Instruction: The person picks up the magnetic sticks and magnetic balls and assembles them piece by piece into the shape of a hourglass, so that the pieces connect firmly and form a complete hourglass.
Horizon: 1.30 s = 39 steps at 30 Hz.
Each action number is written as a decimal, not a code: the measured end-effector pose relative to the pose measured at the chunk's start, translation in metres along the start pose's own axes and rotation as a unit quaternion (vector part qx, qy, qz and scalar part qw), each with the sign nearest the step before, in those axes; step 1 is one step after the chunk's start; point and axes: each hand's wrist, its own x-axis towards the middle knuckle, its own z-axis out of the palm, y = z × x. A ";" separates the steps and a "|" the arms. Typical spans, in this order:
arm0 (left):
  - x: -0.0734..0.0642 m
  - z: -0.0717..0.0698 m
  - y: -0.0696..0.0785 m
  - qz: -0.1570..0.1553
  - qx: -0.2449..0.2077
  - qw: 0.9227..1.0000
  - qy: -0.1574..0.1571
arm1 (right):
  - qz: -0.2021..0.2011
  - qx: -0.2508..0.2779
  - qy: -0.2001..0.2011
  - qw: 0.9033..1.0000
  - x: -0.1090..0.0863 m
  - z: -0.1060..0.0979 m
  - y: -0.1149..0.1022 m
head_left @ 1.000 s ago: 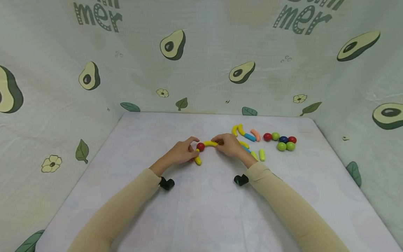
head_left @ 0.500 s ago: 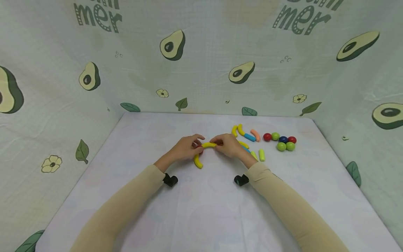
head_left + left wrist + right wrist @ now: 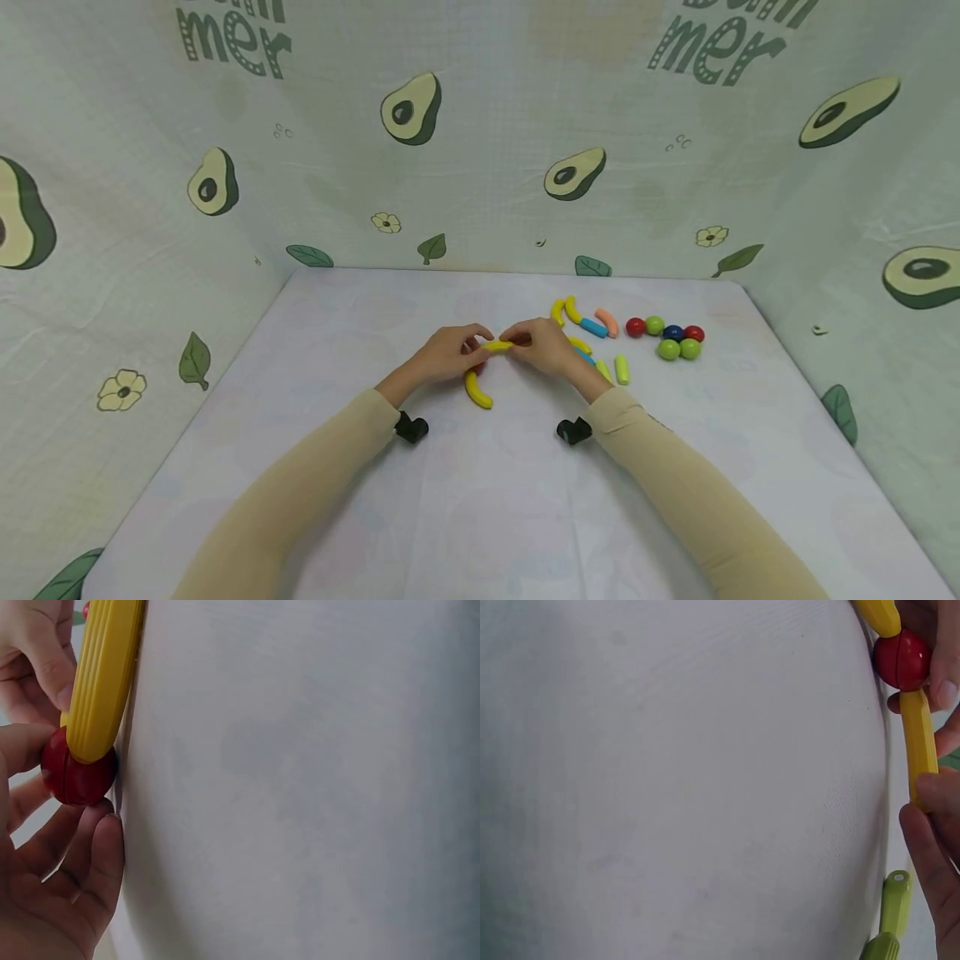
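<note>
Near the table's middle my left hand (image 3: 448, 354) grips a glossy red ball (image 3: 79, 776), its fingers curled about it. In the head view the hand mostly hides that ball. A curved yellow stick (image 3: 478, 392) is joined to the ball and points toward me. Another curved yellow stick (image 3: 919, 735) meets the ball in the right wrist view. My right hand (image 3: 545, 346) pinches the far end of this second stick between thumb and fingers. Whether the second stick is seated in the ball or only touches it, I cannot tell.
Right of my right hand lie more yellow, blue and pink sticks (image 3: 607, 322), and a light green stick (image 3: 622, 369). Farther right, red, dark blue and green balls (image 3: 669, 349) sit in a cluster. A patterned cloth (image 3: 480, 192) rises behind the white table (image 3: 495, 500).
My left hand has moved slightly right and now covers the red ball in the head view. The joined yellow stick has swung its near end toward me and rightward. The right hand barely moved.
</note>
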 end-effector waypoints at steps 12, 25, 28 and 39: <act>0.001 0.003 0.001 -0.042 -0.023 0.999 0.013 | 0.011 0.006 0.006 1.000 0.003 0.007 -0.001; 0.001 0.005 0.002 -0.077 -0.042 0.996 0.010 | 0.012 0.005 -0.002 1.000 -0.003 -0.001 -0.002; 0.002 0.005 0.002 -0.082 -0.037 0.996 0.006 | 0.019 0.000 -0.002 1.000 -0.010 -0.014 -0.001; 0.000 0.004 0.000 -0.090 -0.034 0.995 0.000 | 0.047 -0.077 0.048 0.995 -0.047 -0.088 0.040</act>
